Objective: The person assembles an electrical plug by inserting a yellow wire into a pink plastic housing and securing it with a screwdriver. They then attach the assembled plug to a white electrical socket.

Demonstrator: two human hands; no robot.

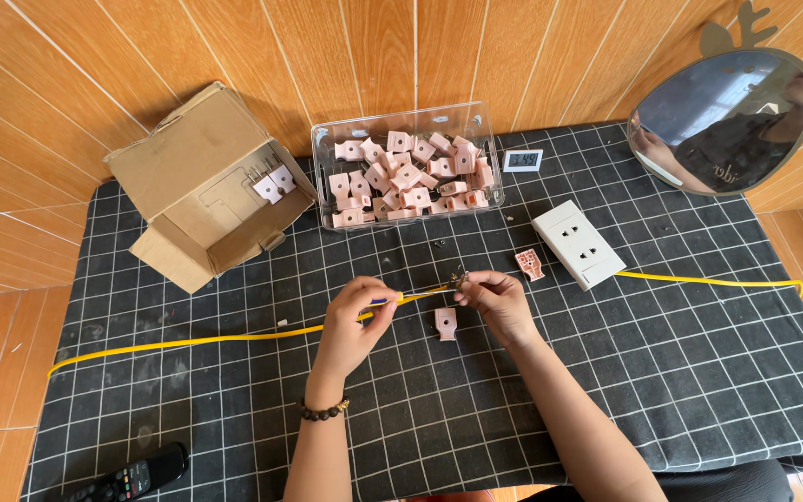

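My left hand [357, 316] pinches a thin yellow cable [188, 340] near its stripped end, and the cable trails off to the left across the black grid mat [234, 400]. My right hand [497, 299] holds small metal prongs at that cable end, fingers closed on them. A pink plug half [445, 323] lies on the mat just below the hands. Another pink plug piece [530, 264] rests to the right, beside a white socket block [577, 244].
A clear plastic bin [327, 149] of several pink plug shells stands at the back. An open cardboard box [204, 186] sits back left, a small digital display [522, 160] and a round mirror [722, 121] back right. A second yellow cable [708, 281] runs right. A remote control [132, 476] lies front left.
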